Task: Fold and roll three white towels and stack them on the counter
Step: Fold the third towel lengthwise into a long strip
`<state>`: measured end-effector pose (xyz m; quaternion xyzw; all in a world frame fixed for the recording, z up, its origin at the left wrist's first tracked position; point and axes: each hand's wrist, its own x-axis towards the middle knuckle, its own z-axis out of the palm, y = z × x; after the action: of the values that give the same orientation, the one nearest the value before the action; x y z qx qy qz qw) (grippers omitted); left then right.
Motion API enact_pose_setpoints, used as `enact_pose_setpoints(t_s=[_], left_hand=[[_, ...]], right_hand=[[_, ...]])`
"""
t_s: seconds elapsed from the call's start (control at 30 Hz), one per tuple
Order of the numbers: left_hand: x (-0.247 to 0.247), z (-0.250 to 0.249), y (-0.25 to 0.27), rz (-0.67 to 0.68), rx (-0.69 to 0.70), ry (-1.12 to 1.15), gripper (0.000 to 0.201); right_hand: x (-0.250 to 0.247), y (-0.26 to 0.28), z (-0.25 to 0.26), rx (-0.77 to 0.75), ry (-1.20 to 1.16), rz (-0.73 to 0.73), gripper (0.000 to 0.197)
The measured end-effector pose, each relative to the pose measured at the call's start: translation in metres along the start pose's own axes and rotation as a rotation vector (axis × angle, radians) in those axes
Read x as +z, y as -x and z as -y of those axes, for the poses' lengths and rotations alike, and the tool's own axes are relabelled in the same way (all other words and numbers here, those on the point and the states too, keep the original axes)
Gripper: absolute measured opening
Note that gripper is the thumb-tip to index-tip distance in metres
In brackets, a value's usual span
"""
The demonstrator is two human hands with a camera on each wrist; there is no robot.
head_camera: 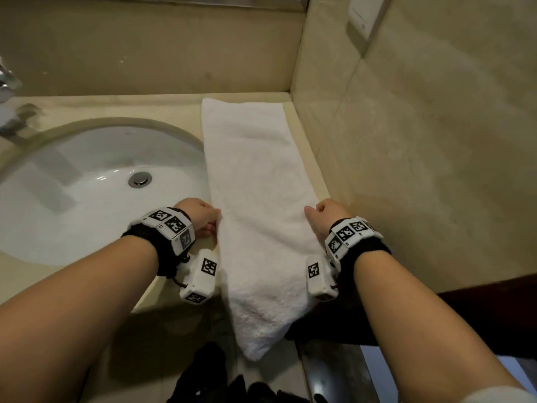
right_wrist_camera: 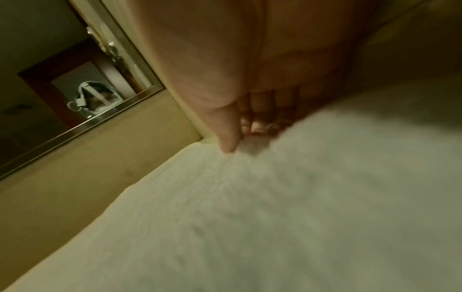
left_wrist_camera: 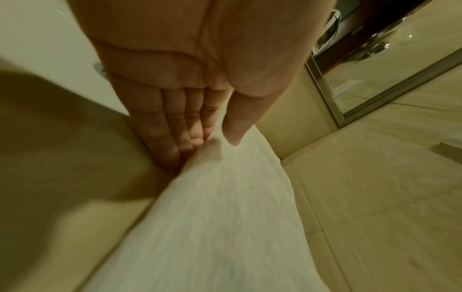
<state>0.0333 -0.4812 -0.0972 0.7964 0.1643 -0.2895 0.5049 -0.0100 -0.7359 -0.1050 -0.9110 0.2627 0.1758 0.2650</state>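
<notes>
One white towel (head_camera: 255, 184), folded into a long strip, lies on the beige counter (head_camera: 116, 107) right of the sink and hangs over the front edge. My left hand (head_camera: 203, 216) pinches its left edge, and my right hand (head_camera: 322, 216) pinches its right edge. In the left wrist view the left hand (left_wrist_camera: 207, 146) has its thumb on top of the towel (left_wrist_camera: 225, 217) and its fingers under the edge. The right wrist view shows the same hold: the right hand (right_wrist_camera: 240, 138) has its thumb on the towel (right_wrist_camera: 275, 197) and its fingers tucked beneath. No other towel is in view.
A white oval sink (head_camera: 43, 199) with a metal drain (head_camera: 140, 179) sits left of the towel, and a faucet (head_camera: 8, 112) stands at the far left. A tiled wall (head_camera: 406, 141) runs close along the towel's right side. Dark items (head_camera: 232, 385) lie below the counter edge.
</notes>
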Motion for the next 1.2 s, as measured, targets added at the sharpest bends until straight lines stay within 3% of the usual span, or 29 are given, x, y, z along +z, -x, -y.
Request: enact_pose_setpoints(t_s=[0.1, 0.17, 0.23, 0.37, 0.43, 0.53, 0.67, 0.8, 0.9, 1.0, 1.2], left_hand=[[-0.009, -0.026, -0.034, 0.003, -0.005, 0.031, 0.016], [-0.015, -0.046, -0.06, 0.025, -0.018, 0.029, 0.018], [-0.021, -0.062, -0.083, 0.025, -0.027, 0.017, 0.024], [-0.033, -0.091, -0.128, 0.049, -0.054, 0.029, 0.022], [-0.039, -0.104, -0.144, 0.059, -0.076, 0.05, 0.019], [-0.047, -0.119, -0.163, 0.026, -0.072, 0.09, 0.018], [-0.058, -0.136, -0.187, 0.026, -0.061, 0.095, 0.02], [-0.068, -0.144, -0.204, 0.05, -0.022, 0.092, 0.031], [-0.076, -0.148, -0.215, 0.066, 0.005, 0.158, 0.012], [-0.081, -0.15, -0.224, 0.11, -0.03, 0.23, 0.017], [-0.084, -0.157, -0.237, 0.103, 0.018, 0.22, 0.016]], right_hand=[[-0.005, -0.016, 0.006, 0.04, 0.015, -0.037, 0.035], [-0.009, -0.022, 0.011, 0.089, 0.02, -0.086, 0.017], [-0.012, -0.027, 0.014, 0.137, 0.057, -0.041, 0.009], [-0.025, -0.049, 0.033, 0.135, -0.013, 0.093, 0.03], [-0.028, -0.067, 0.048, 0.119, -0.073, 0.053, 0.029], [-0.029, -0.092, 0.065, 0.126, 0.049, -0.01, 0.02], [-0.028, -0.113, 0.072, 0.192, 0.195, -0.019, 0.031], [-0.032, -0.137, 0.088, 0.13, 0.158, 0.018, 0.037], [-0.038, -0.159, 0.102, 0.142, 0.186, -0.028, 0.033], [-0.038, -0.171, 0.106, 0.178, 0.262, -0.031, 0.031], [-0.047, -0.193, 0.128, 0.13, 0.056, 0.002, 0.05]])
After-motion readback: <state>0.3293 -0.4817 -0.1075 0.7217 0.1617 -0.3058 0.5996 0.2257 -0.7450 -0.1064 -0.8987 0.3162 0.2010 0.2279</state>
